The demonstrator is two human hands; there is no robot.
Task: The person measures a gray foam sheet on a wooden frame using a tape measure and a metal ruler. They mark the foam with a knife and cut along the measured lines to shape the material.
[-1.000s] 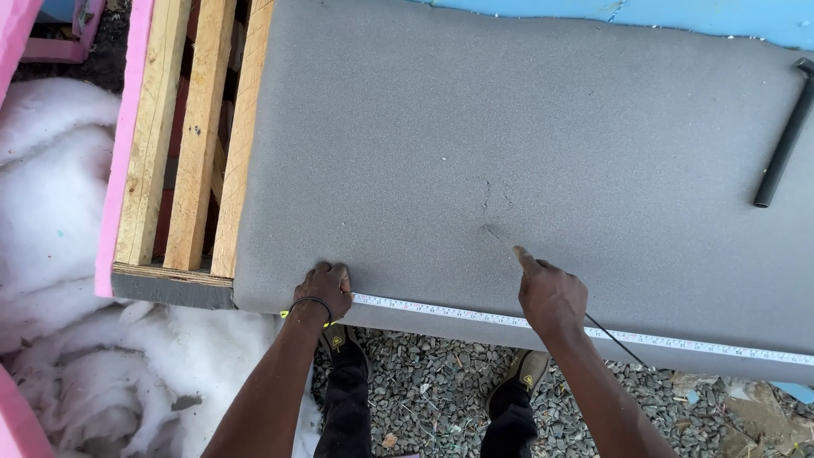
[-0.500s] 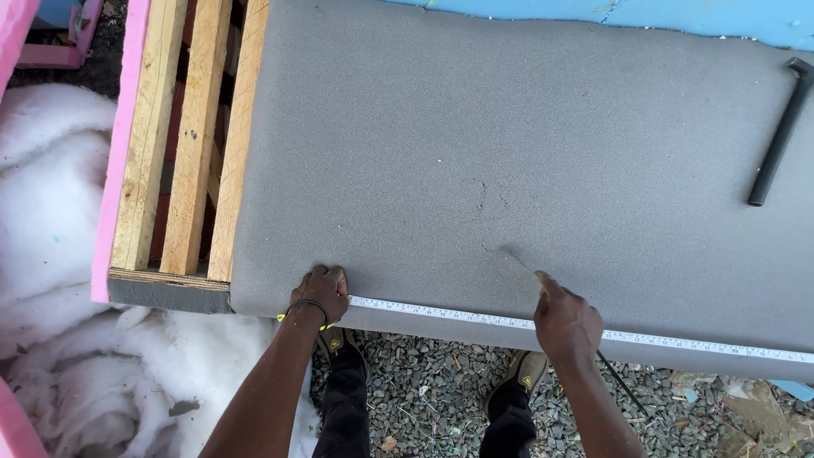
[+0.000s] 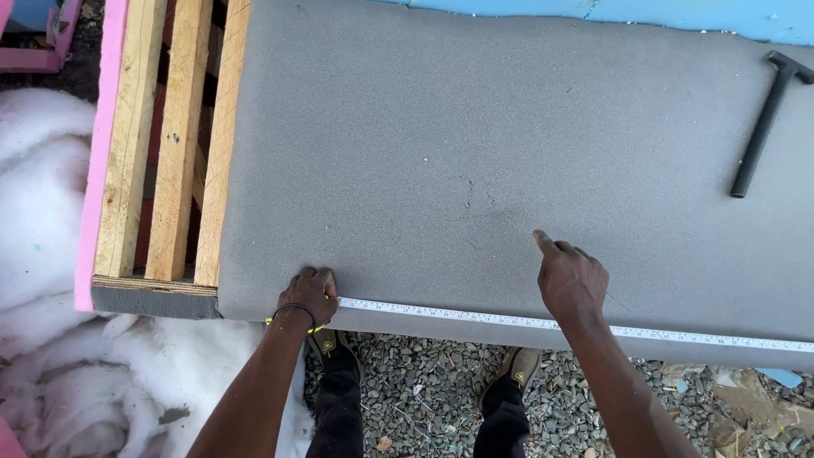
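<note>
A large grey foam sheet [image 3: 475,127] lies flat on a wooden frame. Along its near edge runs a white measuring tape [image 3: 475,316]. My left hand [image 3: 309,293] presses the tape's end down at the foam's near left corner. My right hand [image 3: 572,277] rests on the foam further right, fingers closed around a thin pointed tool [image 3: 519,225] whose tip touches the foam surface. A few faint scratch marks show on the foam just above that tip.
A black hammer [image 3: 761,123] lies on the foam at the far right. Wooden slats [image 3: 174,144] with a pink edge show at the left. White fluffy wadding [image 3: 42,220] lies on the ground at left; gravel [image 3: 424,394] and my shoes lie below. Blue sheet [image 3: 644,17] at the top.
My right hand slid right along the tape, dipped toward the near edge, then came back up onto the foam. My left hand stayed on the tape end.
</note>
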